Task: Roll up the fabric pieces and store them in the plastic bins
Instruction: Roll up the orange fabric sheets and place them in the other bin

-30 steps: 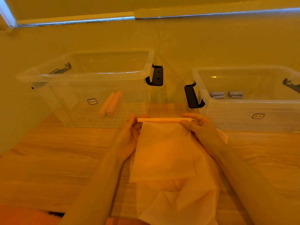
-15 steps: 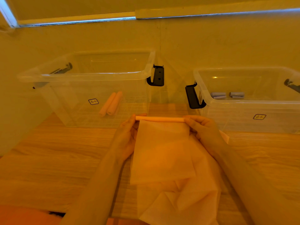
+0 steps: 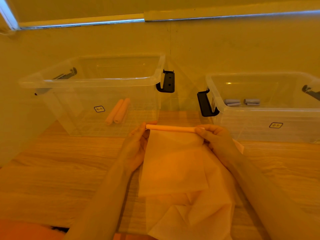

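A pale orange fabric piece [image 3: 174,163] lies on the wooden table, its far edge rolled into a thin tube [image 3: 171,128]. My left hand [image 3: 136,146] pinches the tube's left end, and my right hand [image 3: 214,138] pinches its right end. More loose fabric [image 3: 188,213] is heaped under it toward me. The left clear plastic bin [image 3: 90,78] holds two orange fabric rolls [image 3: 118,111]. In the right clear bin [image 3: 270,110] lie two grey rolls [image 3: 242,102].
Both bins stand against the yellow wall and have black latch handles [image 3: 167,82] facing the gap between them. The wooden table [image 3: 60,170] spreads to the left and right of my arms. An orange surface [image 3: 22,231] shows at the near left edge.
The rolled tube has grown slightly thicker and shifted a little away from me as both hands turn it. The bins and their rolls stay put.
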Action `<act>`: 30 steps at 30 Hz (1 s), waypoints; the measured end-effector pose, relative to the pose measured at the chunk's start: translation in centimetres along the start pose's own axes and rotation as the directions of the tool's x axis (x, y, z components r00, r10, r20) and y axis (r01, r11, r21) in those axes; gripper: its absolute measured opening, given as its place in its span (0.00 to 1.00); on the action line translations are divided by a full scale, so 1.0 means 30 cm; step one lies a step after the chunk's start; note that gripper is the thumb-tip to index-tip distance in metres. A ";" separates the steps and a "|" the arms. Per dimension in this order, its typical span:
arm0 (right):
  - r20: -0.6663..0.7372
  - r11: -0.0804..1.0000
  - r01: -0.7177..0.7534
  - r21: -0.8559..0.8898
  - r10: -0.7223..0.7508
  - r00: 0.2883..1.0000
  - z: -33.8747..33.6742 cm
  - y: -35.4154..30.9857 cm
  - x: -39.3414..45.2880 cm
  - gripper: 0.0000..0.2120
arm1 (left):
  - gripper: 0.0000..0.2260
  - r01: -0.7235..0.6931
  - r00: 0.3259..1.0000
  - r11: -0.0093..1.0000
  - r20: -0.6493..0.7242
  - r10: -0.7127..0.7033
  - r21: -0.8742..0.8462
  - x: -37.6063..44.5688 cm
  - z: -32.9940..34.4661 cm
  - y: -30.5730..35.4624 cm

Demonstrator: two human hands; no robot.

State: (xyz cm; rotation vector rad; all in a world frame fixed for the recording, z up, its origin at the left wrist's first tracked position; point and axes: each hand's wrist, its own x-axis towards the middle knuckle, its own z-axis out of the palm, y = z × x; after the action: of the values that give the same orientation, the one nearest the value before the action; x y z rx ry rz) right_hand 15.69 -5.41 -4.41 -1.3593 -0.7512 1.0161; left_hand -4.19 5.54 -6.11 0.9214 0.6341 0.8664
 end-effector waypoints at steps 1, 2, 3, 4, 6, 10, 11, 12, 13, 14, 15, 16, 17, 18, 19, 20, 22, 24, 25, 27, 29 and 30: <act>0.005 1.000 0.002 0.005 -0.002 1.000 0.000 -0.001 -0.002 0.06 | 0.13 -0.004 1.000 1.000 -0.003 0.004 0.005 0.001 0.000 0.000; 0.009 1.000 0.005 0.006 -0.005 1.000 0.000 -0.002 -0.003 0.06 | 0.13 -0.007 1.000 1.000 -0.007 0.007 0.011 0.003 -0.002 -0.002; 0.010 1.000 0.008 0.003 -0.008 1.000 0.000 -0.003 -0.004 0.07 | 0.13 -0.004 1.000 1.000 -0.010 0.004 0.016 0.004 -0.002 -0.002; 0.013 1.000 0.012 -0.001 -0.012 1.000 0.000 -0.002 -0.004 0.07 | 0.14 0.003 1.000 1.000 -0.017 -0.002 0.017 0.006 -0.002 -0.003; 0.024 1.000 0.022 -0.004 -0.021 0.999 -0.002 0.000 -0.003 0.07 | 0.15 0.019 0.999 1.000 -0.030 -0.019 0.007 0.006 0.000 -0.003; 0.012 0.999 0.027 -0.026 -0.027 1.000 -0.010 0.015 0.011 0.08 | 0.18 0.038 0.998 0.999 -0.043 -0.038 0.002 0.007 0.001 -0.004; 0.009 0.999 0.033 -0.027 -0.032 0.999 -0.012 0.020 0.016 0.08 | 0.15 0.042 0.998 0.999 -0.043 -0.042 0.010 0.005 0.006 -0.003; 0.007 0.999 0.036 -0.021 -0.036 0.999 -0.015 0.024 0.021 0.08 | 0.14 0.041 0.998 0.999 -0.040 -0.040 0.016 0.004 0.011 -0.002; 0.005 0.999 0.037 -0.012 -0.037 0.999 -0.015 0.027 0.025 0.08 | 0.13 0.039 0.999 0.999 -0.033 -0.039 0.024 0.004 0.016 -0.003; 0.001 0.999 0.037 -0.007 -0.037 0.999 -0.016 0.029 0.029 0.08 | 0.13 0.037 0.999 0.999 -0.028 -0.036 0.036 0.004 0.021 -0.005; -0.003 0.999 0.038 -0.006 -0.038 0.999 -0.016 0.031 0.030 0.08 | 0.13 0.038 0.999 0.998 -0.033 -0.036 0.045 0.004 0.025 -0.005; -0.004 0.999 0.036 -0.003 -0.036 0.999 -0.017 0.031 0.030 0.07 | 0.13 0.042 0.998 0.998 -0.040 -0.040 0.049 0.005 0.028 -0.004; 0.005 1.000 0.030 0.004 -0.030 1.000 -0.018 0.031 0.031 0.07 | 0.13 0.047 0.998 0.998 -0.047 -0.044 0.049 0.006 0.027 -0.004; 0.020 1.000 0.020 0.010 -0.020 1.000 -0.020 0.032 0.031 0.07 | 0.12 0.052 0.998 0.997 -0.051 -0.049 0.060 0.007 0.025 -0.003; 0.035 1.000 0.011 0.012 -0.012 0.999 -0.022 0.034 0.033 0.08 | 0.13 0.058 0.997 0.995 -0.054 -0.054 0.078 0.006 0.023 -0.002; 0.041 1.000 0.008 0.009 -0.009 0.999 -0.026 0.036 0.036 0.09 | 0.13 0.057 0.997 0.993 -0.053 -0.052 0.100 0.005 0.019 -0.004; 0.037 1.000 0.012 0.009 -0.013 0.999 -0.029 0.039 0.039 0.11 | 0.17 0.043 0.998 0.992 -0.045 -0.038 0.119 0.001 0.014 -0.004; 0.034 1.000 0.017 0.013 -0.017 0.999 -0.028 0.041 0.039 0.10 | 0.24 0.036 0.999 0.994 -0.045 -0.031 0.108 -0.001 0.013 -0.004; 0.033 1.000 0.019 0.014 -0.020 0.999 -0.027 0.043 0.039 0.09 | 0.26 0.032 0.999 0.995 -0.041 -0.028 0.097 -0.001 0.013 -0.003; 0.032 1.000 0.022 0.012 -0.023 0.999 -0.025 0.045 0.039 0.08 | 0.25 0.029 0.999 0.996 -0.038 -0.025 0.087 0.002 0.013 -0.006; 0.029 1.000 0.023 0.005 -0.023 0.999 -0.026 0.045 0.040 0.07 | 0.17 0.023 0.999 0.996 -0.030 -0.021 0.090 0.005 0.011 -0.009; 0.029 1.000 0.023 0.002 -0.023 0.999 -0.026 0.044 0.040 0.07 | 0.12 0.021 0.999 0.995 -0.026 -0.019 0.098 0.007 0.011 -0.011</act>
State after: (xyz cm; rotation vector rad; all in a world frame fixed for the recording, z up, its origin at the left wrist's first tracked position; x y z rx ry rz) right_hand 16.68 -4.74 -5.94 -1.3339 -0.7859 1.0198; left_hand -3.72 5.47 -6.27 0.9923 0.7117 0.8357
